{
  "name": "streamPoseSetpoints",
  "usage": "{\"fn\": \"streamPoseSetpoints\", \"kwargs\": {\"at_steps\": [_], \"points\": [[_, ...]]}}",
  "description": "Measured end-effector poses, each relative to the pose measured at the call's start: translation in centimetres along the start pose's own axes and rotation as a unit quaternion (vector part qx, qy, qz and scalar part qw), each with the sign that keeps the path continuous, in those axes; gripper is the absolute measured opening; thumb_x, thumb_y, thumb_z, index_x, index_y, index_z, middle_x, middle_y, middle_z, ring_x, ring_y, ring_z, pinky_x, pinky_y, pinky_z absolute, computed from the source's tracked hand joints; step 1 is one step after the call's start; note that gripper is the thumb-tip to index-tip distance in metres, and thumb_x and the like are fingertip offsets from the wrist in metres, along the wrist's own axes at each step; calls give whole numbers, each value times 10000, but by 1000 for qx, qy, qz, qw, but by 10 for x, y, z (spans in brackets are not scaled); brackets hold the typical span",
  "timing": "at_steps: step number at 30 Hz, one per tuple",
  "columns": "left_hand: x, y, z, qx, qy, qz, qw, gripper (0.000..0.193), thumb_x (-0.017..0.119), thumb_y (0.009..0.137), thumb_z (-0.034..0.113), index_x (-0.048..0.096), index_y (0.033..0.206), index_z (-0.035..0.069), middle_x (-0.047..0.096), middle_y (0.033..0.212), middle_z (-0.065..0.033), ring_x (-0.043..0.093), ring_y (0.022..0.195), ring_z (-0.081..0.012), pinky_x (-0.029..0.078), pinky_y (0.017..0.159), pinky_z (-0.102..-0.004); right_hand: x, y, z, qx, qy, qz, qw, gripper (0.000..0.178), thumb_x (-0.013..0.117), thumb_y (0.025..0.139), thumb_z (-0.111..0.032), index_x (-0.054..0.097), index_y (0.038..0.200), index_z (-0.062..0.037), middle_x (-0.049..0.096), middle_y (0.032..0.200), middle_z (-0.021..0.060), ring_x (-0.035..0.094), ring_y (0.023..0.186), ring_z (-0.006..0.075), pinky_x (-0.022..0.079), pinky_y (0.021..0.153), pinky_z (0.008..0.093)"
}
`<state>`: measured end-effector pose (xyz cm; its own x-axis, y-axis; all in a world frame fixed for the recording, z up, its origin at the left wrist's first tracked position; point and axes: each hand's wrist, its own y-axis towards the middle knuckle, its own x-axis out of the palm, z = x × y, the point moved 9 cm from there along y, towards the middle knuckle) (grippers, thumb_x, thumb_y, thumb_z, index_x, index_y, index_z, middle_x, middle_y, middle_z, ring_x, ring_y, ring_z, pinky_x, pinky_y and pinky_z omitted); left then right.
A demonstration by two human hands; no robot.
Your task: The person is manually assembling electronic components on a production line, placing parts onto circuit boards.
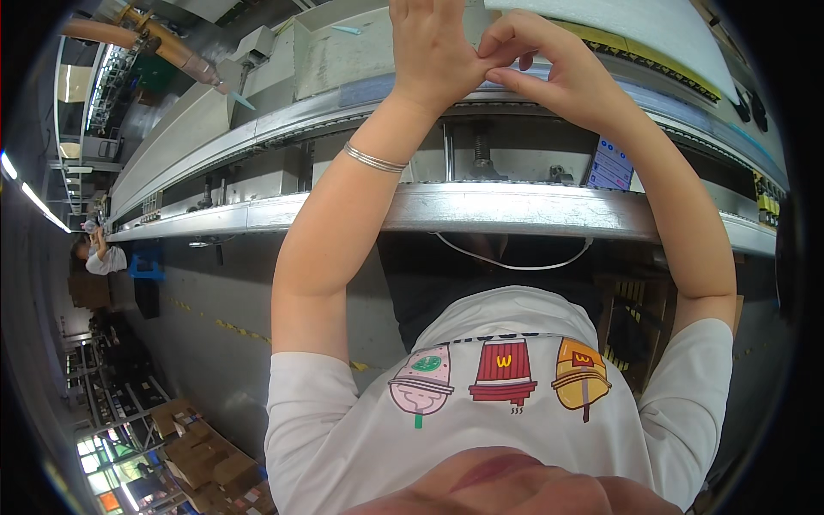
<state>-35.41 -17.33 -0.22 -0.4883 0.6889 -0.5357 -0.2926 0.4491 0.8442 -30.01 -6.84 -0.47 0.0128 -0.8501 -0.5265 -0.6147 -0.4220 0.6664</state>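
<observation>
My left hand point(438, 53) is raised over the far side of a metal conveyor rail point(524, 209), its back toward me. Its fingers stretch upward, and their ends are cut off by the top edge. Silver bangles point(375, 160) circle the left wrist. From the right, my right hand point(562, 64) bends in, thumb and forefinger brought together against the thumb side of my left hand. Whatever lies between those fingertips, if anything, is too small or hidden to make out. Below the right wrist, a phone with a lit screen point(610, 166) leans between the rails.
A white cable point(515, 268) hangs under the near rail. At the upper left, an orange hose with a nozzle point(193, 62) points over the line. A white foam sheet point(635, 39) lies at the upper right. Far left, another person point(105, 257) sits near a blue stool point(148, 264). Cardboard boxes point(202, 455) stand lower left.
</observation>
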Motion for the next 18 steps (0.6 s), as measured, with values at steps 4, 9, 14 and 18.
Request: {"fn": "streamPoseSetpoints", "kwargs": {"at_steps": [4, 9, 14, 18], "points": [[22, -8, -24, -120, 48, -108, 986, 920, 774, 862, 423, 333, 1583, 59, 330, 1619, -194, 338, 1488, -376, 269, 1220, -477, 0, -4, 10, 33, 16, -8, 999, 157, 724, 909, -82, 668, 1055, -75, 674, 989, 19, 653, 849, 126, 470, 778, 246], [11, -8, -19, -71, 52, -44, 995, 905, 771, 864, 401, 335, 1582, 62, 338, 1613, -193, 355, 1478, -374, 275, 1217, -474, 2, 4, 14, 37, 65, -21, 997, 200, 681, 897, -51, 686, 1095, -23, 689, 1051, 95, 635, 871, 186, 518, 777, 273], [29, -3, -11, -259, 148, -353, 887, 909, 777, 849, 370, 336, 1582, 65, 346, 1607, -192, 365, 1471, -369, 280, 1214, -470, -2, 0, 19, 18, 64, -15, 998, 146, 688, 891, -36, 677, 1037, -32, 670, 992, 73, 617, 823, 162, 492, 736, 251], [14, 4, -1, -117, 45, -133, 983, 910, 780, 840, 349, 336, 1583, 67, 351, 1604, -191, 372, 1467, -366, 289, 1208, -467, 1, 3, 15, 3, 52, -23, 998, 142, 680, 897, -49, 683, 1038, -36, 669, 985, 72, 618, 826, 163, 489, 731, 250]]}}
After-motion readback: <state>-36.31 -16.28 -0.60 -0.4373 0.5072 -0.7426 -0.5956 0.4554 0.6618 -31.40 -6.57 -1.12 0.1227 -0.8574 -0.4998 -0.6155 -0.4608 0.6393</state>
